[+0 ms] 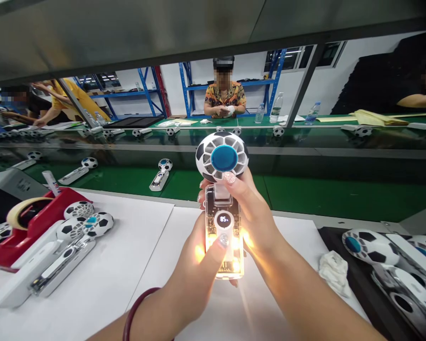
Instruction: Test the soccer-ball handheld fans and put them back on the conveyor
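Observation:
Between both hands, above the white worktop, is a handheld fan (224, 158) with a football-patterned head and a blue centre. Its clear handle glows yellow at the lower end, and a small round display shows digits. My left hand (202, 265) is closed around the handle, the thumb resting on the part below the display. Higher up, my right hand (253, 203) grips the fan near its neck, with the thumb at the lower rim of the head. The fingers behind the handle are mostly hidden.
More football fans (98, 224) lie at left beside a red tape dispenser (67, 192). Others rest on a dark tray (332, 237) at right, near a crumpled white cloth (333, 272). Ahead runs a green conveyor belt (298, 192) carrying fans; people sit beyond it.

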Action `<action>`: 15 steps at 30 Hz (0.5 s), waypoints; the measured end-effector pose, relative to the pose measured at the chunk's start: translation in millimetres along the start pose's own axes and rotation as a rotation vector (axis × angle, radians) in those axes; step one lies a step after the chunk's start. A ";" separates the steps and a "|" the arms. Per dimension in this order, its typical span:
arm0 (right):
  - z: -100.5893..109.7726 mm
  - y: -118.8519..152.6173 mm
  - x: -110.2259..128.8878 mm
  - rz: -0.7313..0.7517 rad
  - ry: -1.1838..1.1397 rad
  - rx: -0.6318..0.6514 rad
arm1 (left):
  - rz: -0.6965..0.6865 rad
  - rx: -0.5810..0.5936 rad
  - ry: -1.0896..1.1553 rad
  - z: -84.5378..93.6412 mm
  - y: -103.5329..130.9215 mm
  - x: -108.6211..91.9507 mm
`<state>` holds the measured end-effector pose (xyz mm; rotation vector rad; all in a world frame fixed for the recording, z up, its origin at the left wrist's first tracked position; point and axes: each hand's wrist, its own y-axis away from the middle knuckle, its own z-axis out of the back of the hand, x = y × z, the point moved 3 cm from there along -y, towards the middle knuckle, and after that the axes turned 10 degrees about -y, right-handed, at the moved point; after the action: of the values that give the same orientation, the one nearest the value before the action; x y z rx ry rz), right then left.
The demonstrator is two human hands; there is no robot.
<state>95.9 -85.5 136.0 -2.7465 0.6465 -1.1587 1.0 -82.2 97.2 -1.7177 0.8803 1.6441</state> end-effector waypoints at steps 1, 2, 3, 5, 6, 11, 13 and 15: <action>-0.2 0.3 -0.1 0.005 0.006 -0.004 | 0.011 -0.003 -0.006 0.5 -0.1 0.2; -0.1 0.6 -0.4 0.010 0.012 -0.008 | 0.016 -0.008 -0.013 1.1 -0.3 0.3; 0.2 0.8 -0.8 0.012 0.018 -0.012 | 0.017 -0.012 -0.017 1.6 -0.5 0.4; 1.6 0.6 -1.9 0.005 0.041 -0.013 | 0.008 -0.021 -0.019 2.6 -1.5 1.1; 2.5 0.0 -2.4 -0.004 0.063 -0.007 | -0.003 -0.026 -0.019 3.1 -2.0 1.6; 2.6 -0.3 9.5 0.100 0.359 -0.018 | -0.069 -0.037 0.008 6.7 -2.4 3.4; -2.4 8.8 24.0 0.313 0.507 -0.114 | -0.081 -0.059 0.029 10.6 1.0 3.3; -9.3 26.5 35.5 0.535 0.635 -0.171 | -0.089 -0.111 0.045 18.3 7.4 2.3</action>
<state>102.3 -123.5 159.7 -2.0470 1.4824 -1.8643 -15.9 -72.2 94.1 -1.8485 0.7346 1.6281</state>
